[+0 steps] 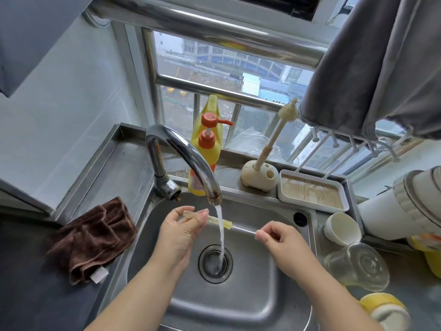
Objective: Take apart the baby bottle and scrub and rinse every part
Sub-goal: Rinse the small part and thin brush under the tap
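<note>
Under the running tap (186, 161), my left hand (181, 231) and right hand (278, 237) each pinch one end of the bottle's straw tube (228, 223), rinsing it over the sink (250, 295). Glass bottle body (358, 265) and yellow collar (381, 309) lie apart on the worktop; whether they are scrubbed, I cannot tell.

A thin yellowish straw tube (220, 222) lay almost level under the running water above the sink. The clear bottle body (358, 266) lay on its side on the counter, perhaps still wet.
</note>
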The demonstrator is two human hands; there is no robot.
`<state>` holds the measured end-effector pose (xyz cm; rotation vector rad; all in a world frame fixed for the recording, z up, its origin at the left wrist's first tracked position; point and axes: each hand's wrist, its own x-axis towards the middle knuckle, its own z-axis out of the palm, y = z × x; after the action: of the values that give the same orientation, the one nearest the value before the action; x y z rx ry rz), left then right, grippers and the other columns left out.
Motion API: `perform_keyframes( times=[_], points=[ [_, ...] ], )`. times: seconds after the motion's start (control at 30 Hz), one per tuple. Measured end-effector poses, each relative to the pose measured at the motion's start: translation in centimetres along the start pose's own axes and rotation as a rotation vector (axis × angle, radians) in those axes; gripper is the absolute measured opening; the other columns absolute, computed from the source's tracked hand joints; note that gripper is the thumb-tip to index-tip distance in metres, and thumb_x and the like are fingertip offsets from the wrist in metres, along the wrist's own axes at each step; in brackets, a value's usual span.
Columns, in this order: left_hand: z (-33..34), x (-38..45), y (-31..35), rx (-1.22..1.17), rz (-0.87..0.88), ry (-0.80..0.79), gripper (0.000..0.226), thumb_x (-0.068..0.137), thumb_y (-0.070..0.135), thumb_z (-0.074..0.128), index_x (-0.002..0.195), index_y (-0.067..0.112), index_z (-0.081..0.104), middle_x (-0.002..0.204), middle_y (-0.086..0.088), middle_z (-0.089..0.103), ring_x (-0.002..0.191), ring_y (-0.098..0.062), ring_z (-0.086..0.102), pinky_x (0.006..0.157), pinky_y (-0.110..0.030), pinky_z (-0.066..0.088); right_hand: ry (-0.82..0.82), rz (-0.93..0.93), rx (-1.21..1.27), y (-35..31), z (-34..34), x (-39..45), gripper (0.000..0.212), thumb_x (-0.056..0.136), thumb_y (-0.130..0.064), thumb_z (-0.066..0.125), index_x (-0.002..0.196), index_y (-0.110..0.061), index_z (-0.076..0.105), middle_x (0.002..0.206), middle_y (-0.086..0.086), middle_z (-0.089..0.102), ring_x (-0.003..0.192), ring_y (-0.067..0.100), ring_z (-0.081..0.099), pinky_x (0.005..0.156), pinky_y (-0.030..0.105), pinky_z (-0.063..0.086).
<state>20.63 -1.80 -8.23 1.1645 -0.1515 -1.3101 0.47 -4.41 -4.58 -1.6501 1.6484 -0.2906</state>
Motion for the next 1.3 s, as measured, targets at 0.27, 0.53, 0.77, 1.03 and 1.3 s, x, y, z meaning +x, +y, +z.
perform_keyframes(
  times=[0.27,0.53,0.77,1.03,1.3],
  points=[
    [-1.3,0.5,-0.4,0.609,0.232,-0.231,0.010,0.083,0.009,0.067,0.090,0.015,0.072,0.083,0.000,0.069,0.078,-0.005,0.059,0.073,-0.013,0.045,0.107,0.025,-0.071,0.8,-1.9,-0.5,0.019,0.088,-0.024,0.062,0.069,-0.022,0.060,0.064,-0.007,0.058,0.061,0.004,0.050,0.055,0.014,0.036],
    [-0.6,-1.2,-0.5,1.090,0.297,-0.482,0.023,0.102,0.028,0.031,0.106,0.043,0.048,0.094,0.027,0.055,0.098,0.003,0.047,0.087,-0.020,0.029,0.179,-0.336,-0.237,-2.4,-2.2,-0.6,0.008,0.086,-0.022,0.065,0.078,-0.020,0.066,0.073,-0.011,0.059,0.077,0.012,0.048,0.073,0.029,0.035],
    [-0.9,-1.7,-0.4,1.167,0.434,-0.532,0.025,0.100,0.032,0.031,0.078,0.035,0.042,0.073,0.025,0.051,0.073,0.001,0.044,0.077,-0.032,0.028,0.230,-0.505,-0.417,-2.3,-2.0,-0.3,0.011,0.080,-0.028,0.064,0.071,-0.022,0.063,0.068,-0.011,0.058,0.069,0.017,0.050,0.065,0.034,0.041],
    [-0.4,-2.0,-0.5,0.963,0.373,-0.575,0.016,0.097,0.033,0.044,0.085,0.035,0.054,0.079,-0.005,0.061,0.067,-0.008,0.056,0.064,-0.012,0.043,0.164,-0.666,-0.515,-4.2,0.3,0.4,0.012,0.075,-0.026,0.061,0.065,-0.022,0.058,0.062,-0.010,0.056,0.061,0.016,0.052,0.049,0.027,0.041],
    [-1.9,-1.1,-0.3,1.148,0.401,-0.497,0.049,0.088,0.055,0.028,0.086,0.013,0.053,0.073,0.002,0.057,0.069,-0.010,0.050,0.067,-0.032,0.041,0.046,-0.533,-0.277,-4.7,1.8,1.3,0.012,0.090,-0.023,0.057,0.082,-0.014,0.061,0.081,-0.004,0.057,0.085,0.017,0.051,0.070,0.031,0.039]
  ],
)
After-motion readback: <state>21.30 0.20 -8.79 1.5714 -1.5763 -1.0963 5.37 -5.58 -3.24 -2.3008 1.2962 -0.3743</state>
